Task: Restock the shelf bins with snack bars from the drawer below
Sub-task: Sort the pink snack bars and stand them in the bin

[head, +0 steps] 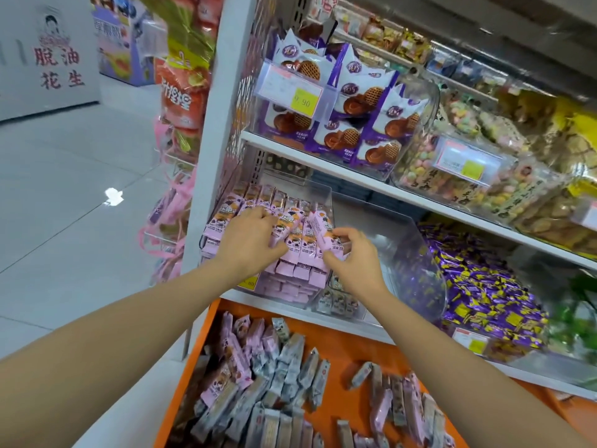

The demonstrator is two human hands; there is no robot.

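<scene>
Hands (250, 240) (353, 263) partly hide pink bars (298, 253), drawer (342, 354) cropped

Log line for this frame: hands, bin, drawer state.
left hand: rests flat on pink bars | right hand: pinches one pink bar | clear bin: nearly full | orange drawer: open, bars inside

At the upper left of the frame we read red characters, 脱油花生, on a grey panel (48, 59). Upper middle, a yellow price tag (302, 100) on the clear bin (274, 126) of purple waffle packets (352, 92) shows 9.90. A half-hidden yellow tag (249, 282) on the bin of pink snack bars (300, 244) ends in 80. Other labels blur beyond our reading.
</scene>
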